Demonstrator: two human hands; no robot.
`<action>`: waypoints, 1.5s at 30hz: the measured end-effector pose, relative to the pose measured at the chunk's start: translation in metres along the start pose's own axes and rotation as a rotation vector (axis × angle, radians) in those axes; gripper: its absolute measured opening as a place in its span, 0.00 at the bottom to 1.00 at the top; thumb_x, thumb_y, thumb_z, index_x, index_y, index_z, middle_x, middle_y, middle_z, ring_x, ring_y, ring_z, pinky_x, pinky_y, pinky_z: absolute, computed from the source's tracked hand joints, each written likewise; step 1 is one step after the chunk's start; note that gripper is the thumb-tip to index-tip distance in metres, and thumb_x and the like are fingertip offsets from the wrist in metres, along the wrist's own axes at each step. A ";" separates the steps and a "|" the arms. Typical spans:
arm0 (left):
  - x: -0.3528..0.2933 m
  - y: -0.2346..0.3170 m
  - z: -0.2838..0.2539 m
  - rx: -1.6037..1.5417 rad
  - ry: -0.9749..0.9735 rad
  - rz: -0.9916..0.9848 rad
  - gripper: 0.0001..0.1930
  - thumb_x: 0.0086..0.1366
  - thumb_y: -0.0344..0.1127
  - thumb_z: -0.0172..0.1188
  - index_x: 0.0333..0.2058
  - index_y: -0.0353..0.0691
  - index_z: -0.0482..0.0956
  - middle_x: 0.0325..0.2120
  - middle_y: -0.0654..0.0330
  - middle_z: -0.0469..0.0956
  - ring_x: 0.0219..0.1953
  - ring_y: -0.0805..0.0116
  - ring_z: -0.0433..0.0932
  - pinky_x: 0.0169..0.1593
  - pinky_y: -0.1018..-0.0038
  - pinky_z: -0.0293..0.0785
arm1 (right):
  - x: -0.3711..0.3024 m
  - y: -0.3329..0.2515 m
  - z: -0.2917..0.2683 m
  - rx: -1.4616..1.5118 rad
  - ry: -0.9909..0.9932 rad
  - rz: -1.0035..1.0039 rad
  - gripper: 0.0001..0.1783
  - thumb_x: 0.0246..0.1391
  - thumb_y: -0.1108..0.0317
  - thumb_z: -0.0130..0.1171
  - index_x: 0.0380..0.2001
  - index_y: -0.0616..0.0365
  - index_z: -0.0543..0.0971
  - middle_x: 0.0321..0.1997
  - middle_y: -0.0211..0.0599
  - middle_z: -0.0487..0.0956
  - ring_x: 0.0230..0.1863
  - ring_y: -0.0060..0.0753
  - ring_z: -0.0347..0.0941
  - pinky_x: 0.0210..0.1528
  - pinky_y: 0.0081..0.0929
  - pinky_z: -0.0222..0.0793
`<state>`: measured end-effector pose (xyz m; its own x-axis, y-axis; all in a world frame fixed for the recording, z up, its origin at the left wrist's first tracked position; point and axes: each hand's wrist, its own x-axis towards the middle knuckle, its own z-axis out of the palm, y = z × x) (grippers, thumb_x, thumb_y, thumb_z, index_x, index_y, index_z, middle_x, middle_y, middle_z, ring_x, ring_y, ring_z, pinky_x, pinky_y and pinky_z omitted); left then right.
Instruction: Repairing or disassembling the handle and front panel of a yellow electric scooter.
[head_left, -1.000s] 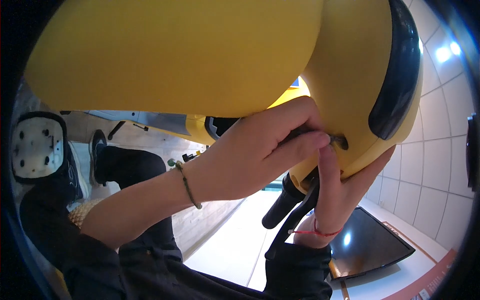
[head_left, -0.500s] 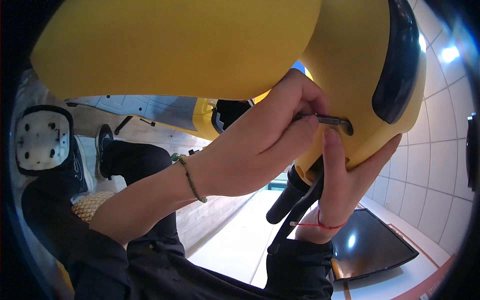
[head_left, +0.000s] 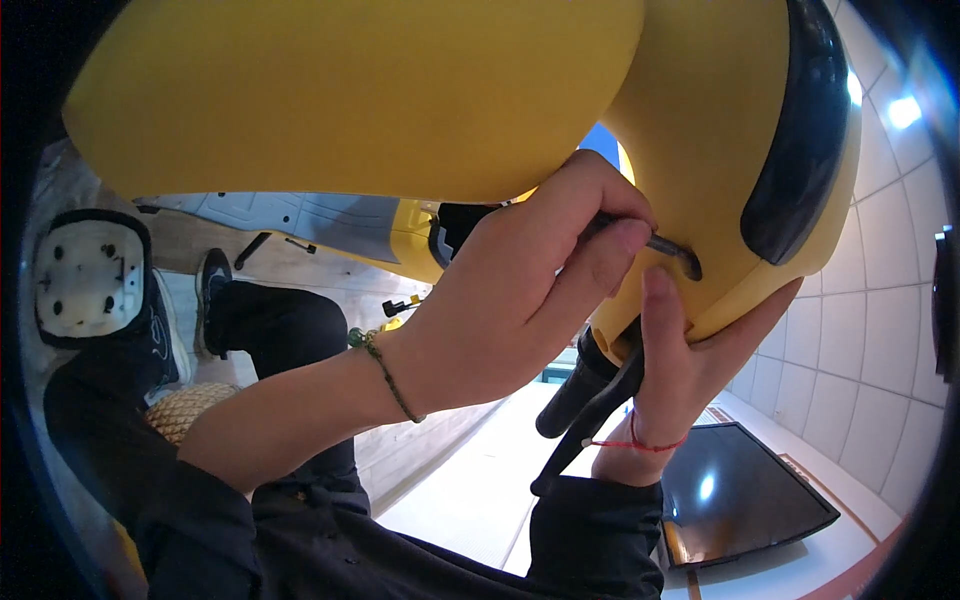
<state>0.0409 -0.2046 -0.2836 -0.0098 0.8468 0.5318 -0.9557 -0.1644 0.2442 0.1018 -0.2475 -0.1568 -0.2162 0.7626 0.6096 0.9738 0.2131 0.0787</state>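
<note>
My left hand (head_left: 530,285), with a green cord bracelet at the wrist, pinches a slim dark metal rod (head_left: 668,246) between thumb and fingers. The rod's far end sits at a hole in a yellow scooter cover (head_left: 690,140); what it meets inside is hidden. Just below the hole, my right hand (head_left: 690,365) grips the cover's edge, thumb on the near side and a finger stretched along the underside. A black lever (head_left: 590,430) passes beside the right thumb, next to a black handgrip (head_left: 575,395). The covered ends of the left fingers are out of sight.
A large yellow panel (head_left: 350,90) fills the upper left. Glossy black trim (head_left: 800,130) curves along the cover. Below are a grey footboard (head_left: 300,220), a white-and-black box-like part (head_left: 92,277), a woven seat (head_left: 190,410) and my legs. A dark screen (head_left: 745,495) stands lower right.
The rod has gone from nearly level to slanting down toward the hole. My left hand has turned slightly with it; the right hand keeps its hold, and the cover has shifted a little.
</note>
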 end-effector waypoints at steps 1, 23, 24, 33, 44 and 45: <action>0.000 -0.001 0.000 0.010 -0.010 -0.010 0.08 0.69 0.32 0.42 0.42 0.34 0.66 0.25 0.66 0.66 0.26 0.84 0.62 0.28 0.86 0.60 | 0.000 0.003 0.001 -0.020 0.017 -0.026 0.49 0.35 0.66 0.64 0.61 0.58 0.51 0.55 0.40 0.61 0.57 0.38 0.60 0.60 0.32 0.54; 0.003 -0.009 0.000 -0.096 -0.010 0.033 0.08 0.69 0.33 0.42 0.40 0.35 0.66 0.19 0.65 0.67 0.18 0.85 0.62 0.19 0.87 0.56 | -0.002 0.018 0.005 0.038 0.039 -0.113 0.52 0.33 0.65 0.64 0.62 0.58 0.49 0.58 0.44 0.60 0.59 0.43 0.61 0.61 0.36 0.57; 0.003 -0.009 0.000 -0.099 -0.010 0.034 0.08 0.69 0.33 0.42 0.40 0.35 0.66 0.19 0.65 0.67 0.18 0.85 0.62 0.19 0.87 0.56 | -0.002 0.017 0.005 0.030 0.045 -0.107 0.52 0.33 0.65 0.64 0.62 0.58 0.49 0.58 0.44 0.60 0.59 0.42 0.61 0.61 0.35 0.57; 0.004 -0.007 -0.002 -0.082 -0.019 0.008 0.07 0.69 0.34 0.44 0.39 0.36 0.65 0.20 0.65 0.67 0.20 0.84 0.63 0.21 0.87 0.56 | -0.003 0.012 0.009 0.038 0.072 -0.082 0.52 0.33 0.66 0.63 0.62 0.59 0.49 0.58 0.45 0.61 0.59 0.42 0.60 0.62 0.35 0.55; 0.005 -0.005 0.006 -0.169 0.044 -0.052 0.08 0.69 0.35 0.44 0.37 0.35 0.66 0.20 0.67 0.65 0.21 0.84 0.62 0.22 0.86 0.56 | 0.002 0.006 0.007 0.095 0.011 0.026 0.62 0.30 0.64 0.67 0.63 0.60 0.36 0.59 0.49 0.52 0.60 0.42 0.53 0.61 0.36 0.53; 0.005 -0.006 0.006 -0.171 0.043 -0.052 0.08 0.69 0.35 0.44 0.37 0.35 0.66 0.20 0.67 0.65 0.21 0.84 0.62 0.22 0.86 0.56 | 0.002 0.006 0.008 0.093 0.018 0.026 0.62 0.30 0.64 0.67 0.63 0.60 0.36 0.58 0.49 0.52 0.60 0.43 0.53 0.61 0.36 0.53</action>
<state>0.0483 -0.2025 -0.2770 0.0322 0.8735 0.4857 -0.9912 -0.0343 0.1275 0.1064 -0.2402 -0.1612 -0.1886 0.7577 0.6248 0.9682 0.2498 -0.0107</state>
